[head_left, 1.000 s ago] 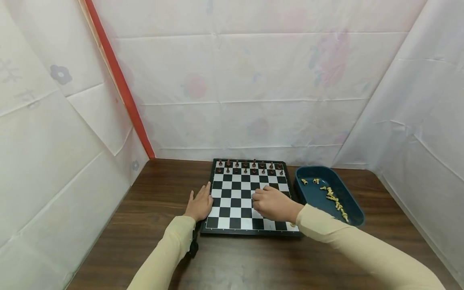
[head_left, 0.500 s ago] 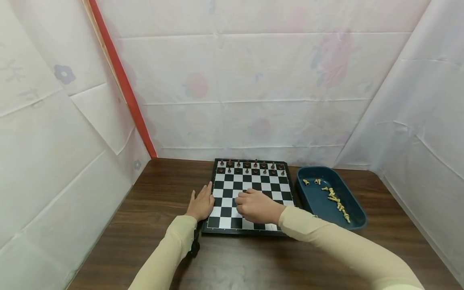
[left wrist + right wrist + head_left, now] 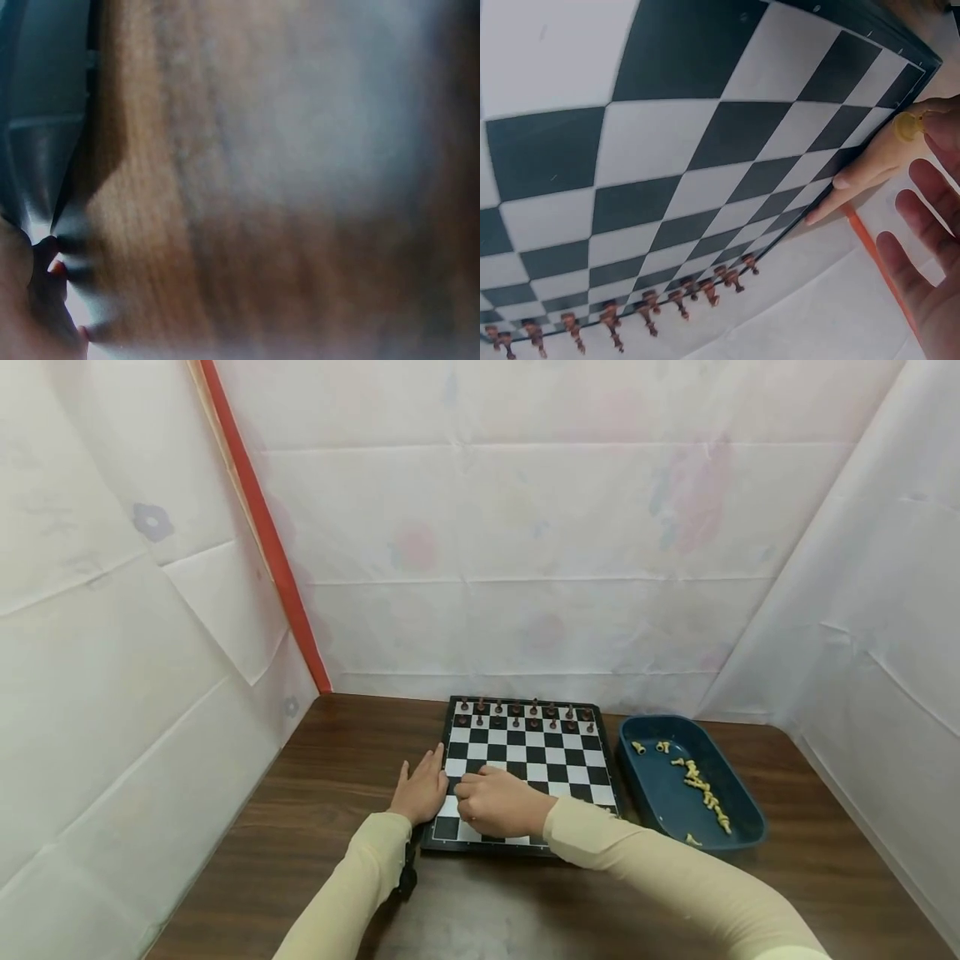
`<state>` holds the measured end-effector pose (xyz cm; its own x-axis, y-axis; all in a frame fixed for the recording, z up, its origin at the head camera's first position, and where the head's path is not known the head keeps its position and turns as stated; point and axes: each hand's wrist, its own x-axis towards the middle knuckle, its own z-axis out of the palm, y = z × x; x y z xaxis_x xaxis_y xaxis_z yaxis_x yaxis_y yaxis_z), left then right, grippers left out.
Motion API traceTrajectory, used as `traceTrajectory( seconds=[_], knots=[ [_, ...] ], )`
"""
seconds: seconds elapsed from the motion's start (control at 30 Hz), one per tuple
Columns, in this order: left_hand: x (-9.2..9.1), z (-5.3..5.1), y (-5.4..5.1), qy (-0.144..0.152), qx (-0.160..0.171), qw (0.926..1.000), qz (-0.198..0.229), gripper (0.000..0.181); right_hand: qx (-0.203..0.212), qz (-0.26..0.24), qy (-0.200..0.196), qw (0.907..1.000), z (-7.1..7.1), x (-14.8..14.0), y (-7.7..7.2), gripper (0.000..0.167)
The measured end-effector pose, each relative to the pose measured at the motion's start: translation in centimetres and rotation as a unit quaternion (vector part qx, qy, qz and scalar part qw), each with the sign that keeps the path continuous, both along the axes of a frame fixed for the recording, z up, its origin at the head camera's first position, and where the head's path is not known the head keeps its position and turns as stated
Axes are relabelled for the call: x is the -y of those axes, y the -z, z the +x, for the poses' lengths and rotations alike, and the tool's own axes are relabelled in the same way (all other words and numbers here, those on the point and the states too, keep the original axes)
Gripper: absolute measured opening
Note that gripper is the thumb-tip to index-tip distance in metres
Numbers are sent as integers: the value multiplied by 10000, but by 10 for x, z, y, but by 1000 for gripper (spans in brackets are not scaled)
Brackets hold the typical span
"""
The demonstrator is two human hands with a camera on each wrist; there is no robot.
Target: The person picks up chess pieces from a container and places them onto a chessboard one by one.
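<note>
A black-and-white chessboard (image 3: 517, 752) lies on the table, with two rows of dark brown chess pieces (image 3: 516, 723) along its far side. My left hand (image 3: 420, 789) rests at the board's left edge, fingers extended and pointing away from me. Over the near left part of the board is my right hand (image 3: 497, 803). In the right wrist view, it pinches a pale yellow chess piece (image 3: 909, 126) by thumb and fingertip, and the other fingers (image 3: 930, 225) are spread loosely. Only the round end of that piece shows; the grip hides the rest.
To the right of the board stands a dark blue tray (image 3: 738, 793) with several pale yellow chess pieces (image 3: 701, 785) lying in it. The brown wooden table (image 3: 330, 777) is bounded by white patterned sheeting (image 3: 540, 527) at the back and both sides.
My right hand has moved left across the board, from its right half to near the left edge. The left hand has stayed at the board's edge. The head view has shifted slightly.
</note>
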<state>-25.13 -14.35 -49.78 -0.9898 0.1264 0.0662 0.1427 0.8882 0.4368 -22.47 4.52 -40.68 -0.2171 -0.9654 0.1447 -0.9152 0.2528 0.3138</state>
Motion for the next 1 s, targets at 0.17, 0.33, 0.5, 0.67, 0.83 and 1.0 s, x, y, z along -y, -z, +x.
traceTrajectory(
  seconds=[0.17, 0.33, 0.5, 0.67, 0.83, 1.0],
  knots=[
    [-3, 3, 3, 56, 128, 9999, -28, 53, 358, 38, 18, 9993, 5, 5, 7, 7],
    [-4, 6, 1, 68, 73, 10000, -4, 53, 493, 86, 18, 9987, 7, 10, 9, 7],
    [-3, 5, 0, 88, 19, 10000, 21, 53, 632, 189, 9, 9978, 6, 12, 9, 6],
    [-2, 5, 0, 80, 19, 10000, 47, 52, 676, 185, -39, 9975, 5, 16, 6, 6],
    [1, 3, 0, 138, 10, 9999, -66, 53, 661, 178, -74, 9976, 2, 22, 5, 9],
    [2, 2, 1, 244, -70, 9995, -195, 53, 609, 214, -38, 9979, -2, 29, 5, 11]
  ],
)
